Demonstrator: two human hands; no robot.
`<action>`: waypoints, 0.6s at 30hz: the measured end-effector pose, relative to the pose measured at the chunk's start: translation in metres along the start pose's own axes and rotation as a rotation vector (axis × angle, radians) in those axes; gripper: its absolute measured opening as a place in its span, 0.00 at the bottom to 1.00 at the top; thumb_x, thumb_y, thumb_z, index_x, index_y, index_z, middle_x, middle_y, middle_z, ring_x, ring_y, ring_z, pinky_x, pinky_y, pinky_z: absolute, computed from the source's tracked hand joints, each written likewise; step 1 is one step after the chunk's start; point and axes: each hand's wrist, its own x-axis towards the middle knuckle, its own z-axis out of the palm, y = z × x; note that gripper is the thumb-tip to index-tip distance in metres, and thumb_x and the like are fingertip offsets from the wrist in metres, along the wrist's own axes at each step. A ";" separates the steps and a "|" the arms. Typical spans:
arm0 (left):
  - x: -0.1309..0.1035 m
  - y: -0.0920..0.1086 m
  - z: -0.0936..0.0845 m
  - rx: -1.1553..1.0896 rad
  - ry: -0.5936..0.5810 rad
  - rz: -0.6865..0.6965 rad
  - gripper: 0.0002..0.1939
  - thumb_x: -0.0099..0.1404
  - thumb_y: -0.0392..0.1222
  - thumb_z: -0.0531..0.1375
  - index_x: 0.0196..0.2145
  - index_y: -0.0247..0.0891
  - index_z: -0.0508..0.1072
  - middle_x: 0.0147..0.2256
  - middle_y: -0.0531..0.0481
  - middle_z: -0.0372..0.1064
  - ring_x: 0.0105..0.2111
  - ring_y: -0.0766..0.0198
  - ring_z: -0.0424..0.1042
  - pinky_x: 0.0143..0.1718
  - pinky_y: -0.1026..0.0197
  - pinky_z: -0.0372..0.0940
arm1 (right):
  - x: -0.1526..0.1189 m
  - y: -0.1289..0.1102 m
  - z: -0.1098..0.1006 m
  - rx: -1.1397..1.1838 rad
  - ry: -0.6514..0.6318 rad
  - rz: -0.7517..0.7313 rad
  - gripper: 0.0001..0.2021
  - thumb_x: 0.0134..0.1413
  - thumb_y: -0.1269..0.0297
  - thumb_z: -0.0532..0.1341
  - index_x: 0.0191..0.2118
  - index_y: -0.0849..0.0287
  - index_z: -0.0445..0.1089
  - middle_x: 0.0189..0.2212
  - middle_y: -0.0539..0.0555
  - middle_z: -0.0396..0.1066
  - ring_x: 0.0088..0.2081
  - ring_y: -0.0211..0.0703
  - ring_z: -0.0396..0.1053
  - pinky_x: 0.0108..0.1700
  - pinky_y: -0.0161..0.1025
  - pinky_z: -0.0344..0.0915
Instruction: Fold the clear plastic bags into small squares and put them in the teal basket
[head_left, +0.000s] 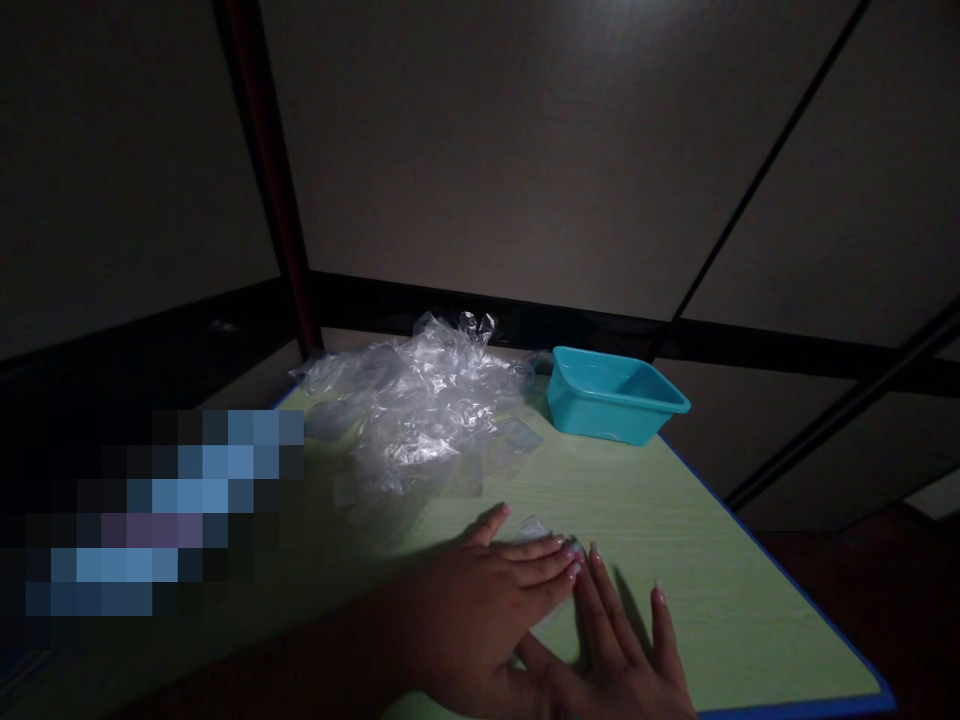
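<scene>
My left hand (480, 600) lies flat with its fingers stretched out, pressing on a small clear plastic bag (534, 527) on the table. Most of that bag is hidden under my hands. Beside it, my right hand (622, 650) rests with fingers spread, its fingertips close to those of my left hand and its thumb reaching under the left palm. Beyond both hands is a loose heap of clear plastic bags (427, 400), crumpled and shiny.
A turquoise plastic basin (607, 420) stands at the far right edge of the pale green table (720, 590), which has a blue rim. Panelled walls (480, 180) close off the back and left. A pixelated patch covers the left side.
</scene>
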 end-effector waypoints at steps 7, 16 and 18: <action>0.006 -0.002 0.006 0.069 0.030 -0.080 0.40 0.67 0.63 0.46 0.65 0.30 0.47 0.65 0.37 0.39 0.65 0.55 0.39 0.64 0.47 0.27 | 0.001 -0.004 -0.001 -0.017 -0.092 0.094 0.20 0.58 0.54 0.52 0.55 0.47 0.66 0.53 0.63 0.68 0.48 0.61 0.70 0.50 0.67 0.58; 0.004 -0.021 0.008 0.106 0.043 -0.127 0.41 0.65 0.66 0.46 0.65 0.36 0.44 0.66 0.42 0.35 0.65 0.55 0.37 0.63 0.44 0.27 | 0.007 -0.009 -0.015 -0.014 -0.209 0.089 0.26 0.58 0.63 0.56 0.59 0.30 0.55 0.53 0.60 0.67 0.54 0.64 0.64 0.45 0.70 0.60; 0.001 -0.027 0.006 0.096 0.028 -0.097 0.48 0.60 0.70 0.50 0.66 0.36 0.41 0.66 0.42 0.33 0.65 0.52 0.37 0.62 0.42 0.24 | 0.010 -0.005 -0.017 -0.034 -0.203 0.054 0.28 0.58 0.61 0.56 0.62 0.34 0.50 0.52 0.64 0.68 0.52 0.67 0.66 0.40 0.69 0.64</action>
